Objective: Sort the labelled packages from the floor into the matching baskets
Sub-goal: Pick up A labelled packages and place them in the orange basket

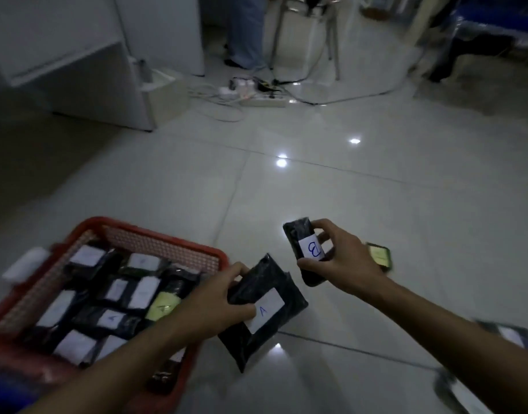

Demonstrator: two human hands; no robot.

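The left hand (215, 303) is holding a flat black plastic package with a white label marked A (264, 312) in the lower middle of the frame, its fingers (242, 268) curling over the top edge and its thumb pressing on the label. This package is hanging just past the right rim of the red plastic basket with mesh walls (167, 243), which is sitting on the shiny pale tiled floor (376, 204) at the lower left. The basket is holding many black packages with white labels and one with a yellow label (162, 306). The right hand (346, 264) is gripping a smaller black plastic package with a white label marked B (304, 249) right of the middle, fingers wrapping its right side and thumb below it. Another dark package with a yellowish label (379, 255) is lying on the floor just behind that hand. More blurry packages are lying at the lower right edge. A white power strip with tangled cables (256, 98) is lying at the top middle.
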